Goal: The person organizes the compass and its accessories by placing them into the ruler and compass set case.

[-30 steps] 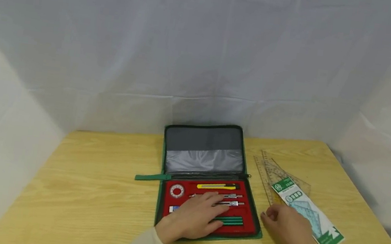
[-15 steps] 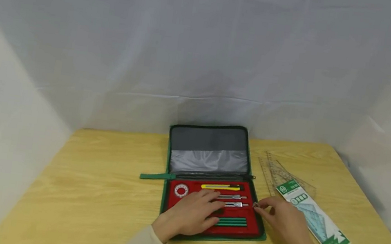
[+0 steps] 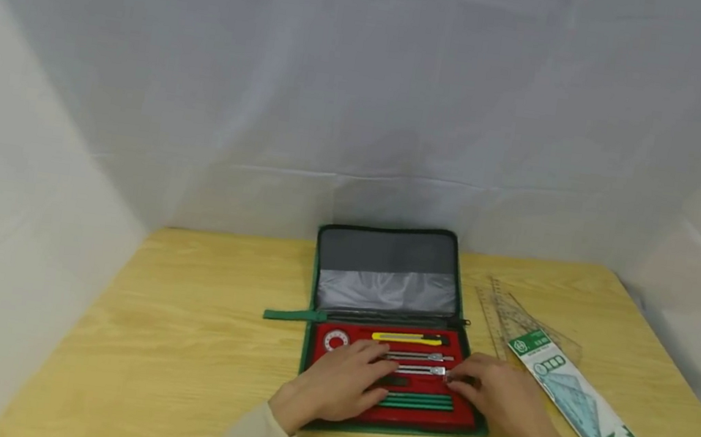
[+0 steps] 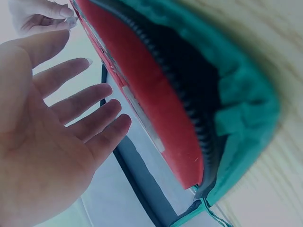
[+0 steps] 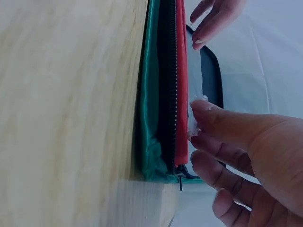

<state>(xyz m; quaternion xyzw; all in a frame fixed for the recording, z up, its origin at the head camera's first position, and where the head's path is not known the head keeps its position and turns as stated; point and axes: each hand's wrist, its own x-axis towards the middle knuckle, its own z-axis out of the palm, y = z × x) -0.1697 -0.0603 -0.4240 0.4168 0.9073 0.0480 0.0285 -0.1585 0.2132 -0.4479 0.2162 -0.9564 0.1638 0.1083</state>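
A green zip case [image 3: 389,253] lies open on the table, its red tray [image 3: 391,416] filled with drawing tools. My left hand [image 3: 335,383] spreads over the tray's left half with fingers extended, covering part of it. In the tray are a yellow utility knife [image 3: 408,338], two metal compasses [image 3: 423,370], green pencils [image 3: 416,402] and a white ring [image 3: 336,340]. At the tray's right side, my right hand [image 3: 503,397] pinches a small clear plastic piece [image 5: 194,124] between thumb and fingers, near the lower compass's end. I cannot tell what kind of piece it is.
Right of the case lie clear set squares [image 3: 501,308], partly under a green and white printed sleeve [image 3: 575,399]. A green strap [image 3: 291,315] sticks out leftward from the case. White sheeting [image 3: 405,107] stands behind the wooden table [image 3: 187,345].
My right hand has moved left from the table beside the case to over the tray's right edge, carrying the small clear piece. The left hand stays over the tray. The head view has shifted slightly.
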